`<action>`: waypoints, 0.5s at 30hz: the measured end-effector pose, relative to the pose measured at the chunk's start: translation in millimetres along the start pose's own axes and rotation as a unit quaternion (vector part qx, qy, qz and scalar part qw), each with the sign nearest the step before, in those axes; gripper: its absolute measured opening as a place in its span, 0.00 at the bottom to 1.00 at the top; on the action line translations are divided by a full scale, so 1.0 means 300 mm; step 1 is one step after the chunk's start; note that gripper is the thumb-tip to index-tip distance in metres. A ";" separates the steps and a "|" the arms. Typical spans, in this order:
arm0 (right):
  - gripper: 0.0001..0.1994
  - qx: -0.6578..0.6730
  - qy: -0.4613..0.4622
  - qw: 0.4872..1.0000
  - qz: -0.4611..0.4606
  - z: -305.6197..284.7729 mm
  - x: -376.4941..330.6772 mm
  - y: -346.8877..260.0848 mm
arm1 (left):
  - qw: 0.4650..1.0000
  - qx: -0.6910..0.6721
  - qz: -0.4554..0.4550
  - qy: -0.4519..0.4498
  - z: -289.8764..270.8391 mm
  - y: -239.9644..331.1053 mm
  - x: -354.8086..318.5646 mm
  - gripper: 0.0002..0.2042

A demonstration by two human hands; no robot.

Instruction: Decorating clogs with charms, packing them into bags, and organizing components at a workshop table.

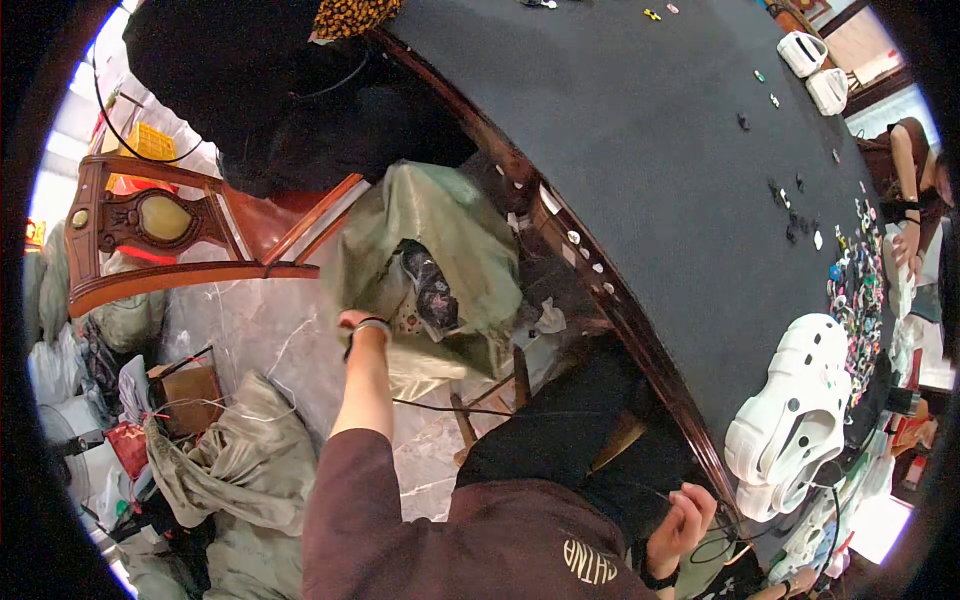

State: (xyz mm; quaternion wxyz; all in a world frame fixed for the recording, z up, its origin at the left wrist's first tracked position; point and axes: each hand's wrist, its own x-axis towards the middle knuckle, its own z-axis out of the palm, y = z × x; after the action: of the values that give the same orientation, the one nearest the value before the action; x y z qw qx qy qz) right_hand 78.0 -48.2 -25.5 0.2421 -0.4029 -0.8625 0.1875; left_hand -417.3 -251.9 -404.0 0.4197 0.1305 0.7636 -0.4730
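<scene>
The dark grey surface (pixel 640 180) is biggest, matte and fabric-like, its curved rim polished brown wood. Next comes a chair (pixel 215 225), glossy and carved, with a pale oval set in its back.

Between chair and rim stands the green sack (pixel 440 225), crinkled, thin and slightly shiny, its mouth gaping upward; I cannot see what its base rests on. If only one side of its slack rim were pulled, it would probably fold over its contents or tip. The chair's hard corner, close beside it, could snag the weave. Another drab sack (pixel 245 440) slumps in soft folds at lower left, over the grey, veined floor.

White clogs (pixel 790 400), smooth, moulded and pierced with round holes, sit near the rim on the right; a knock from an elbow could push them off. Beyond them, a band of tiny multicoloured charms (pixel 850 300) would likely scatter if swept by a sleeve.

Inside the sack lies a black bundle (pixel 433 290), wrinkled and glossy like plastic film; it could slide out if the sack tilts.

The left hand (pixel 355 321) is at the sack's near left edge, its fingers mostly hidden, so I cannot tell whether they grip. The right hand (pixel 682 525) hangs beside the rim, fingers loosely curled, no object visible in them.
</scene>
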 end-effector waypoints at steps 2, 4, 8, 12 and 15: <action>0.04 -0.016 -0.004 1.000 -0.016 0.009 0.013 0.001 | 0.985 -0.019 -0.148 -0.082 0.092 -0.166 0.073 0.28; 0.05 -0.043 0.026 0.997 0.061 0.021 0.003 0.035 | 0.998 -0.049 0.012 -0.039 -0.230 -0.028 -0.194 0.20; 0.07 0.035 -0.023 0.999 0.024 -0.006 0.047 0.012 | 0.952 -0.279 0.051 0.112 0.141 -0.393 0.337 0.22; 0.10 -0.050 -0.016 0.998 0.024 0.052 0.060 0.062 | 0.769 -0.468 0.237 0.365 -0.138 0.244 0.316 0.25; 0.12 -0.002 -0.032 0.998 0.046 0.035 0.065 0.067 | 0.804 -0.362 0.295 0.370 -0.079 0.095 0.494 0.23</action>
State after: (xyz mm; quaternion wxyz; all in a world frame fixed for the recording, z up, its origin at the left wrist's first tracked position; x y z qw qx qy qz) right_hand 73.3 -22.3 -39.1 0.2045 -0.4363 -0.8508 0.2096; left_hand -503.4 -246.7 -530.0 0.2414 0.3528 0.9015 0.0679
